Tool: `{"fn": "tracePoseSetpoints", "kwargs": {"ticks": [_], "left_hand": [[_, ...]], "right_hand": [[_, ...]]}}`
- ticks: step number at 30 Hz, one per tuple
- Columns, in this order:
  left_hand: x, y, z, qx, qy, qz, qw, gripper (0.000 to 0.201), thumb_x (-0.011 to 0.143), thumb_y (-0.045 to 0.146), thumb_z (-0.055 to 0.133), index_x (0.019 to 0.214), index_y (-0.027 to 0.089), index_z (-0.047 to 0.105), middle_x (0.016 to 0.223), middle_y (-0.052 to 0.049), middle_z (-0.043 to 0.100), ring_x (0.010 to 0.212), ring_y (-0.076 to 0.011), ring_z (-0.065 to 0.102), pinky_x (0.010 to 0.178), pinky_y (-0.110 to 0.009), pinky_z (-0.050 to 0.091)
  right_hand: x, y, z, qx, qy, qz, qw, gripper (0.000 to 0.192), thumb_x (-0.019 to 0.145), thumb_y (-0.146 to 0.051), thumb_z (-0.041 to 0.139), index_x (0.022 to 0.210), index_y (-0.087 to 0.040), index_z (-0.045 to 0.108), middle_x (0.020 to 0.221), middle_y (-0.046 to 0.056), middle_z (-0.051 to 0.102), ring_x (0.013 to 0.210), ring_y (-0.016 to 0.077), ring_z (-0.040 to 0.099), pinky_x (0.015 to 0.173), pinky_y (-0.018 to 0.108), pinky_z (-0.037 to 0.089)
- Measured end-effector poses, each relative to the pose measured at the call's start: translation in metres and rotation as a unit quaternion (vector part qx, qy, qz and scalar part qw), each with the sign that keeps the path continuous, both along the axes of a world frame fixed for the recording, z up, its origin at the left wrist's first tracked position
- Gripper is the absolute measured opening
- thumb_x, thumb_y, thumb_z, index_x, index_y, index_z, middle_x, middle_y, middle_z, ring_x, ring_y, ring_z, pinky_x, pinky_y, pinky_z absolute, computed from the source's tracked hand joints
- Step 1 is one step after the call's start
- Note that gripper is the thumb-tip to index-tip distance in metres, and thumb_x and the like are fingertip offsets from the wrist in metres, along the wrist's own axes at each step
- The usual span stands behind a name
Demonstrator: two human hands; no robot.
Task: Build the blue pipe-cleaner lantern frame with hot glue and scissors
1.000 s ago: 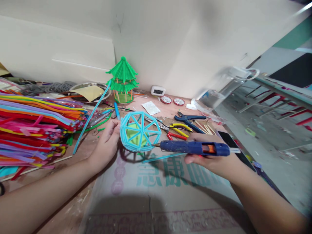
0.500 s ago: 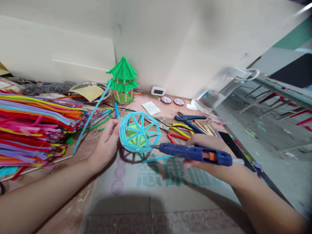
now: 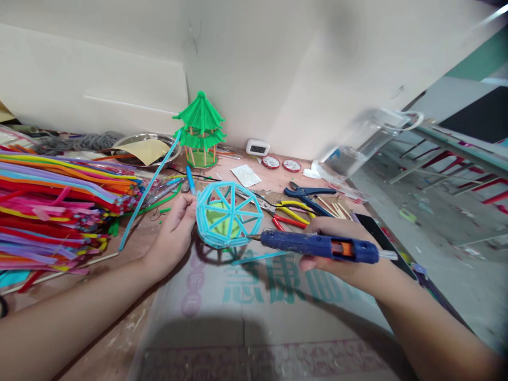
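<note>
My left hand (image 3: 179, 225) is closed on the left edge of a light-blue pipe-cleaner frame (image 3: 232, 214), an eight-sided wheel shape with spokes and a green piece showing through its gaps. A blue stick-like piece (image 3: 190, 180) rises just above the left fingers. My right hand (image 3: 337, 243) grips a dark blue hot glue gun (image 3: 317, 245) with a clear glue stick at its back end. Its nozzle points left, at the lower right rim of the frame; whether it touches, I cannot tell. A light-blue strip (image 3: 262, 258) lies on the board beneath.
Bundles of coloured pipe cleaners (image 3: 59, 211) fill the left side. Behind stand a green pagoda model (image 3: 201, 129), a metal bowl (image 3: 174, 154) and a small digital clock (image 3: 257, 146). Pliers (image 3: 307, 191), wooden sticks (image 3: 335, 208) and a black phone (image 3: 383, 241) lie to the right.
The light-blue frame has turned and shifted very slightly to the right. The glue gun has tilted a little, its back end rising, with the nozzle still at the frame's lower right rim.
</note>
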State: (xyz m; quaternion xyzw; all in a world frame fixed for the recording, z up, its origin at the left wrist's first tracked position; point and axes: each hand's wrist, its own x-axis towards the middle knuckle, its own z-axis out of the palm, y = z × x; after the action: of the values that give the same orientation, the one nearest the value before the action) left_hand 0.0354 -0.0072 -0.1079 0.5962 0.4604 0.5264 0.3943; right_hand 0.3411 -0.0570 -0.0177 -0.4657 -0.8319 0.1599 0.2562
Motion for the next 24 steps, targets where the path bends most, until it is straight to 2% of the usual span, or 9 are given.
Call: {"fn": "tracePoseSetpoints", "kwargs": {"ticks": [5, 11, 17, 21, 24], "left_hand": [[0.0, -0.001, 0.001, -0.015, -0.008, 0.0, 1.0, 0.023, 0.097, 0.047, 0.054, 0.09, 0.025, 0.056, 0.086, 0.001, 0.056, 0.079, -0.019, 0.051, 0.077, -0.031, 0.048], [0.002, -0.001, 0.002, -0.021, -0.006, 0.001, 1.0, 0.025, 0.096, 0.049, 0.054, 0.091, 0.025, 0.057, 0.086, 0.0, 0.057, 0.079, -0.0199, 0.052, 0.076, -0.031, 0.048], [0.001, -0.001, 0.001, -0.019, -0.011, -0.002, 1.0, 0.025, 0.096, 0.047, 0.055, 0.091, 0.023, 0.057, 0.086, 0.001, 0.058, 0.081, -0.0181, 0.053, 0.078, -0.029, 0.048], [0.003, 0.004, -0.003, -0.033, -0.037, -0.003, 0.999, 0.03, 0.093, 0.053, 0.06, 0.091, 0.023, 0.06, 0.088, 0.0, 0.062, 0.087, -0.0189, 0.056, 0.082, -0.029, 0.05], [0.006, 0.009, -0.007, -0.097, -0.112, -0.018, 0.989, 0.039, 0.084, 0.06, 0.069, 0.09, 0.023, 0.06, 0.088, 0.0, 0.064, 0.086, -0.019, 0.059, 0.078, -0.029, 0.051]], "right_hand": [[0.0, 0.0, 0.0, -0.027, 0.014, -0.02, 0.999, 0.06, 0.082, -0.078, 0.069, 0.067, -0.02, 0.064, 0.058, -0.001, 0.06, 0.053, 0.0124, 0.052, 0.048, 0.024, 0.034], [-0.001, -0.001, 0.002, -0.024, 0.004, -0.015, 1.0, 0.057, 0.085, -0.075, 0.069, 0.069, -0.02, 0.064, 0.061, 0.0, 0.062, 0.056, 0.0136, 0.054, 0.05, 0.025, 0.034], [0.002, -0.001, 0.019, -0.052, -0.006, 0.063, 0.997, 0.04, 0.084, -0.059, 0.08, 0.082, -0.02, 0.072, 0.075, 0.004, 0.072, 0.066, 0.0162, 0.064, 0.061, 0.026, 0.047], [0.005, 0.0, 0.017, -0.123, 0.041, 0.086, 0.988, 0.047, 0.081, -0.065, 0.08, 0.083, -0.019, 0.071, 0.076, 0.004, 0.073, 0.066, 0.0161, 0.066, 0.061, 0.026, 0.05], [0.01, 0.007, 0.006, -0.126, 0.134, 0.04, 0.982, 0.049, 0.085, -0.068, 0.074, 0.092, -0.02, 0.069, 0.077, 0.004, 0.074, 0.065, 0.0174, 0.067, 0.06, 0.027, 0.053]]}}
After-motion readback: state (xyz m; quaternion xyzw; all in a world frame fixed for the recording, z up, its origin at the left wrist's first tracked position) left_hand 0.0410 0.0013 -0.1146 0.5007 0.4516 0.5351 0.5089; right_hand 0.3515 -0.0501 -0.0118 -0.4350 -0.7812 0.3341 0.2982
